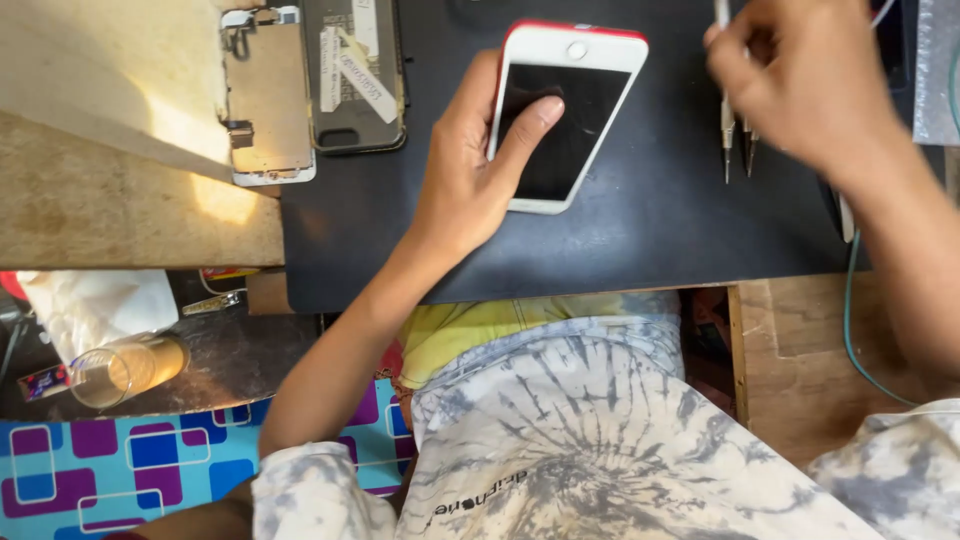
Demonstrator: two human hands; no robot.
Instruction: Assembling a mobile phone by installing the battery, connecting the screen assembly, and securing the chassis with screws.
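1. White-fronted smartphone [560, 110] with red edge lies face up on the black mat [640, 230], dark screen, tilted slightly, its button end pointing away from the person.
2. Left hand [470, 180] grips the phone from its left side. Thumb lies across the dark glass; the other fingers [478, 95] curl behind the left edge, mostly hidden. Fingers closed on the phone, not spread.
3. Right hand [800, 80] hovers over the upper right of the mat, well apart from the phone. It is blurred. Fingers drawn together around a thin metal tool [723, 20]; the exact pinch cannot be made out.
4. Just below that hand, pointed screwdriver tips [738, 145] hang or lie above the mat.
5. Left of the phone, at the mat's upper left corner: a dark phone body [355, 75] with paper labels stuck on it, and beside it a detached screen panel [268, 100], back side up, half on the wooden worktop [120, 210].
6. Lower left, under the worktop's edge: a glass tumbler [125, 370] on its side, a white cloth [95, 305].
7. A green cable [850, 310] runs down the right side.
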